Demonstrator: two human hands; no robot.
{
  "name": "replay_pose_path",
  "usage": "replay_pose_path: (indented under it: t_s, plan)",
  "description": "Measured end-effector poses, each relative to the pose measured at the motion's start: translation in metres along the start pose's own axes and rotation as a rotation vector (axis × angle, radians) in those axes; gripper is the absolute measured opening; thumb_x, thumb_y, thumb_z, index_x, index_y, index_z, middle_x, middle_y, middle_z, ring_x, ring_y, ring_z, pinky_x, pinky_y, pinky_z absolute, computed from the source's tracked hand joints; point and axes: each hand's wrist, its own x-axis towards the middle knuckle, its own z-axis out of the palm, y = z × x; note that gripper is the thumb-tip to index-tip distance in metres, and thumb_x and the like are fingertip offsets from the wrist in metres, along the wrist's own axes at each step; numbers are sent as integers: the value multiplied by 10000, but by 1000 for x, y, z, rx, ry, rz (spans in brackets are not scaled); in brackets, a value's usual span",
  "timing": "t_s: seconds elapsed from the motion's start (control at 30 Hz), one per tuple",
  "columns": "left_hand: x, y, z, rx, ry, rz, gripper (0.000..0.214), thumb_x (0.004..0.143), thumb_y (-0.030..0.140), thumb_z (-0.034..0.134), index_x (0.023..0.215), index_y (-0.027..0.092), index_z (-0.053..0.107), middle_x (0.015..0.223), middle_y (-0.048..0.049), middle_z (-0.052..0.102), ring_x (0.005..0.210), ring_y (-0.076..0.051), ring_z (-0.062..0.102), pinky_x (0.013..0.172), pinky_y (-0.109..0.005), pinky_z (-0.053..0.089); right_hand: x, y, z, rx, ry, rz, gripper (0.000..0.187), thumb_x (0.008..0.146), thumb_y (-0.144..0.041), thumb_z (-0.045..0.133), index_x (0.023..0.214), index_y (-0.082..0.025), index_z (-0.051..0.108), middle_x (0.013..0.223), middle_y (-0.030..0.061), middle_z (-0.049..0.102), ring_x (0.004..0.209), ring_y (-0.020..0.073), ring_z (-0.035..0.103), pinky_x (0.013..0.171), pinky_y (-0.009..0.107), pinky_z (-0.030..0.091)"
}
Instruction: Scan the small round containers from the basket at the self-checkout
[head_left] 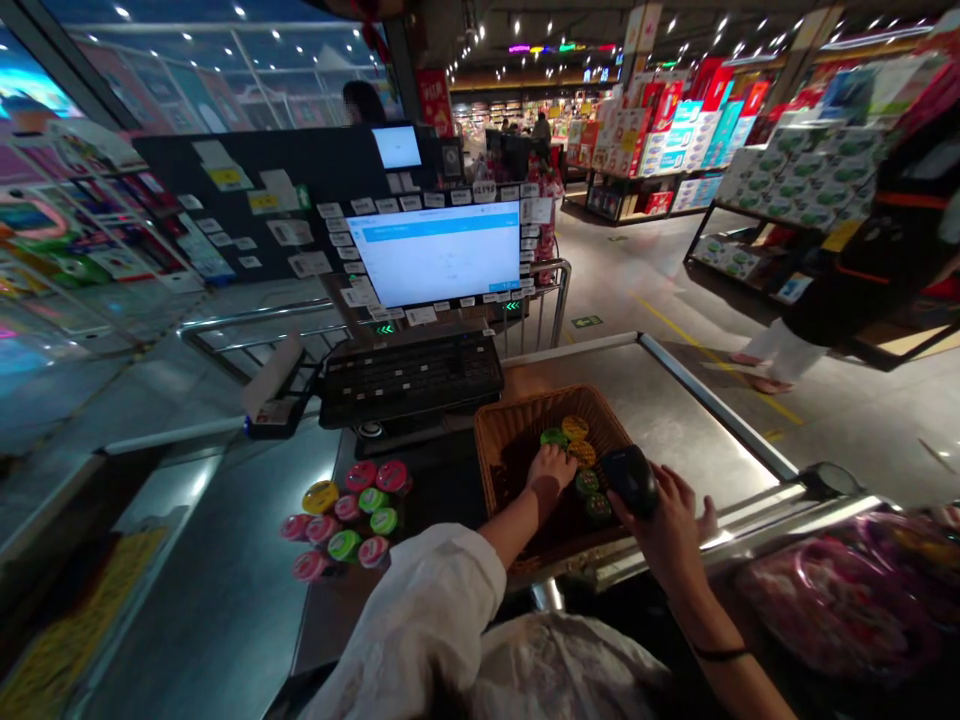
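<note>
My left hand (550, 478) rests down among small round tins with green and yellow lids (577, 455) inside a woven wicker basket (551, 420). The fingers hide whatever lies directly under them. My right hand (667, 530) grips a black handheld barcode scanner (630, 480) just above the basket's right side. Left of the basket stands a cluster of several round tubs with pink, green and yellow lids (345, 520) on the dark counter (442, 490). A white sleeve (427, 610) covers my left forearm.
A point-of-sale keyboard (411, 380) and a monitor (433, 253) edged with paper notes stand ahead of the basket. A steel-rimmed counter (675, 400) lies beneath it. Pink packaged goods (832, 600) sit at lower right. A person (847, 270) stands at right, before stacked boxes on store shelves (660, 140).
</note>
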Motion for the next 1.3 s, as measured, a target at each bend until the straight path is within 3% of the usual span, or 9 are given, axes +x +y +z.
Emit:
replay_pose_path:
  t_s: [0.13, 0.3, 0.47, 0.6, 0.73, 0.87, 0.97, 1.07, 1.3]
  plan:
    - [-2, 4, -4, -6, -10, -18, 246, 968, 147, 436, 1039, 117, 670, 1011, -148, 686, 1031, -240, 597, 917, -385, 406, 4, -1, 1, 9, -13, 0, 586, 920, -656, 355, 1214, -224, 621, 1276, 107, 672, 1242, 324, 499, 1091, 641, 138]
    - [-14, -2, -19, -18, -25, -87, 194, 917, 89, 506, 905, 108, 698, 954, -142, 697, 971, -238, 619, 876, -382, 406, 7, -2, 1, 17, -17, -3, 589, 912, -660, 364, 1205, -222, 628, 1280, 113, 672, 1249, 337, 504, 1092, 645, 135]
    - [-52, -26, -50, -59, 35, -149, 220, 945, 219, 568, 1138, 227, 672, 1063, -69, 728, 1039, -242, 608, 862, -393, 409, 6, -4, -1, 53, -38, -4, 651, 875, -733, 375, 1194, -230, 637, 1272, 110, 676, 1241, 339, 514, 1092, 636, 146]
    - [-101, -43, -73, -144, 275, -210, 408, 961, 212, 559, 1344, 353, 555, 1263, 13, 694, 1177, -198, 565, 922, -385, 399, 5, -12, -1, 142, -81, -12, 679, 846, -762, 406, 1172, -219, 652, 1251, 121, 679, 1216, 342, 534, 1069, 610, 233]
    - [-147, -52, -85, -161, 550, -278, 434, 960, 223, 582, 1368, 367, 554, 1298, 18, 687, 1202, -199, 566, 953, -389, 394, -1, -32, -1, 284, -119, -73, 642, 830, -728, 470, 1127, -193, 663, 1178, 143, 691, 1165, 332, 560, 1037, 537, 326]
    - [-182, -60, -86, -101, 767, -292, 340, 972, 273, 585, 1301, 348, 617, 1234, 21, 723, 1158, -199, 595, 964, -388, 383, -16, -62, 3, 370, -178, -107, 556, 824, -678, 522, 1119, -227, 655, 1147, 110, 697, 1127, 315, 582, 1068, 553, 284]
    - [-204, -66, -81, -10, 856, -262, 328, 981, 241, 567, 1281, 358, 630, 1214, 43, 732, 1141, -183, 603, 975, -374, 375, -27, -84, 7, 446, -269, -143, 528, 815, -645, 551, 1141, -240, 646, 1152, 91, 703, 1135, 303, 593, 1077, 545, 270]
    - [-224, -73, -76, 58, 884, -232, 349, 977, 227, 570, 1292, 371, 616, 1222, 68, 727, 1159, -171, 592, 1005, -357, 378, -36, -103, 9, 495, -326, -168, 506, 818, -615, 564, 1160, -250, 639, 1185, 84, 698, 1167, 296, 585, 1086, 532, 263]
    - [-255, -93, -63, 238, 862, -127, 382, 941, 201, 616, 1274, 386, 608, 1257, 87, 707, 1290, -153, 523, 1110, -346, 335, -47, -129, 9, 515, -326, -217, 480, 820, -603, 574, 1142, -255, 646, 1195, 86, 691, 1167, 299, 587, 1085, 540, 273]
